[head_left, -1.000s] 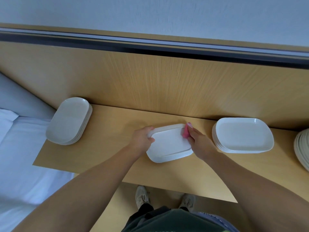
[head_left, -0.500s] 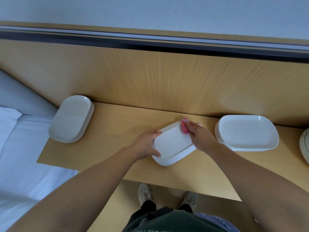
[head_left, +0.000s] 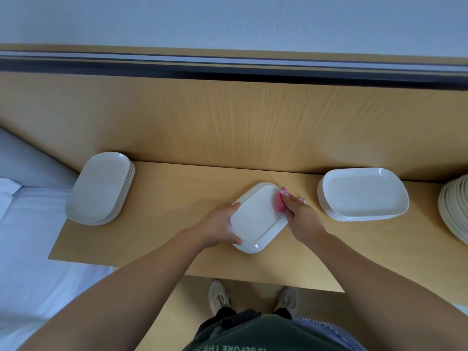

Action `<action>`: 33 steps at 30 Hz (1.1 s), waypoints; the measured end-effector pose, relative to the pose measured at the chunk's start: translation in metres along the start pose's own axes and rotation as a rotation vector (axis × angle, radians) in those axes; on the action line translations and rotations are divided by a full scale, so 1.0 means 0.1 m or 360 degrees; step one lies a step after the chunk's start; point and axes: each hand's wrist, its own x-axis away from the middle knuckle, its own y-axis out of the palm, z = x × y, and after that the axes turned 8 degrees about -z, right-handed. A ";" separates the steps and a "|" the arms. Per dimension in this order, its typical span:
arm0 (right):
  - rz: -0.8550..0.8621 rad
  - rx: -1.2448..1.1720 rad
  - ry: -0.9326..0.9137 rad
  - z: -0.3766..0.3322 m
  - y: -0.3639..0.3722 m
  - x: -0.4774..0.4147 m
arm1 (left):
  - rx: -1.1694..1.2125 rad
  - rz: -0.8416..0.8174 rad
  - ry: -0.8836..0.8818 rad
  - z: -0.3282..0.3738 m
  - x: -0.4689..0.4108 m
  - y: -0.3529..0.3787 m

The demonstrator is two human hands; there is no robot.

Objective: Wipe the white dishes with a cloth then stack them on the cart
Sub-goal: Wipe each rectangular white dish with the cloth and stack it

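Dish (head_left: 255,219) at the middle of the table (head_left: 164,224) has swung from level to slantwise within the last second. The left hand (head_left: 217,226) curls round its left edge, and the right hand (head_left: 301,219) pinches a pink cloth (head_left: 279,202) against its far right rim. Wiping looks to be underway, with stacking not yet begun. A left stack (head_left: 101,187) and a right stack (head_left: 362,193) flank it. Wood panelling (head_left: 228,117) rises behind, and a bed (head_left: 30,236) lies at the left.

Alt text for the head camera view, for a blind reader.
A left hand grips a white dish on a wooden table; the right hand holds a pink cloth against its edge. A left stack and right stack of dishes flank it.
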 end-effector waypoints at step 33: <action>-0.0397 0.0917 -0.0686 -0.17 0.21 0.23 | 0.0176 0.0189 -0.0088 -0.04 -0.18 0.03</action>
